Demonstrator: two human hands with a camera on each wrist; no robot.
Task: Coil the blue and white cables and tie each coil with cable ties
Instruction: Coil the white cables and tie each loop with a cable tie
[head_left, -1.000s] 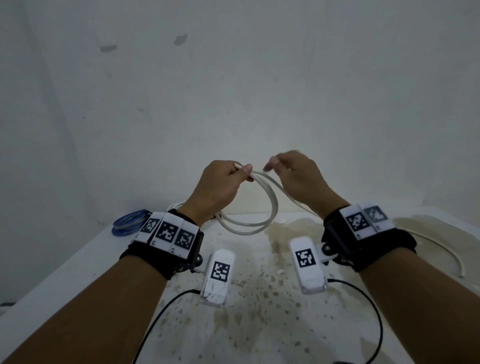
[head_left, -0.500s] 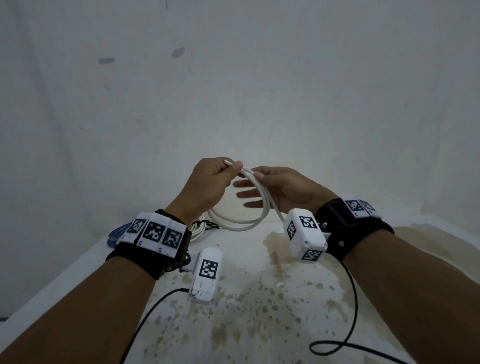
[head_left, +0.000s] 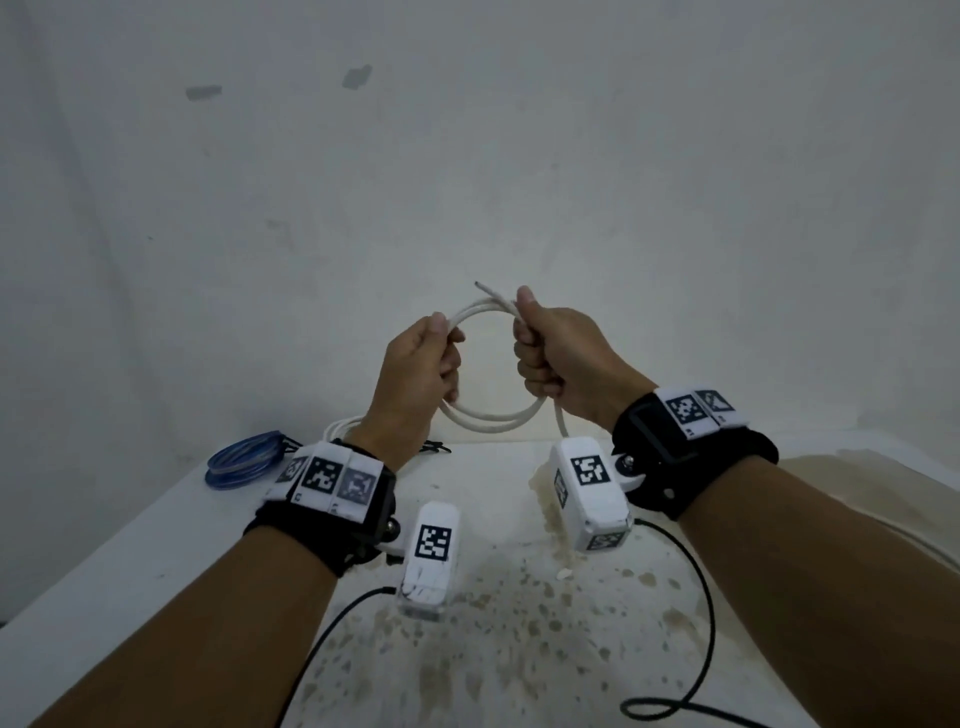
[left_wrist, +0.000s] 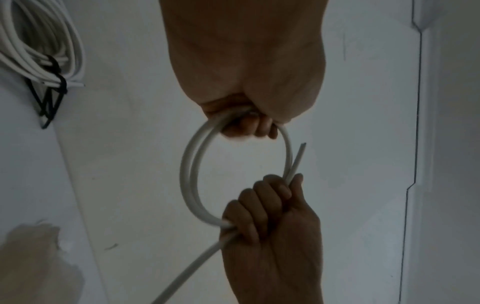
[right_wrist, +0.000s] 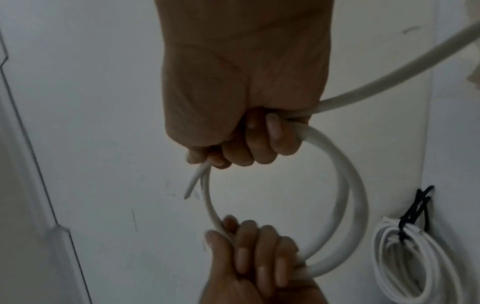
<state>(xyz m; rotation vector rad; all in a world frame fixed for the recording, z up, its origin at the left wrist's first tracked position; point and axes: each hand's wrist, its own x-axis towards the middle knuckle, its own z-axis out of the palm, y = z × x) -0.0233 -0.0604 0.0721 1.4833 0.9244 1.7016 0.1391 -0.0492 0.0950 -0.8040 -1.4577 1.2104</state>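
1. Thick white round cable (head_left: 488, 418) now a proper two-turn loop, held up above the stained white table (head_left: 519, 623).
2. Right hand (head_left: 563, 364) no longer flat, grip now fisted round the loop's right side.
3. Left hand (head_left: 421, 374) still clamped on the opposite side.
4. Loose cut end poking up past the right thumb.

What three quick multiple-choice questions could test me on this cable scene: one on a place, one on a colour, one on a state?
1. Where does the blue cable coil lie?
A. On the table's far left
B. In the right hand
C. On the floor

2. What colour are the ties on the finished white coil?
A. Red
B. Black
C. Yellow

3. How is the white cable loop held?
A. By the left hand alone
B. It lies loose
C. Gripped by both hands

Key: 1 A, it rests on the table beyond the left wrist. 2 B, black ties cross it. 3 C, the right hand grips it too.
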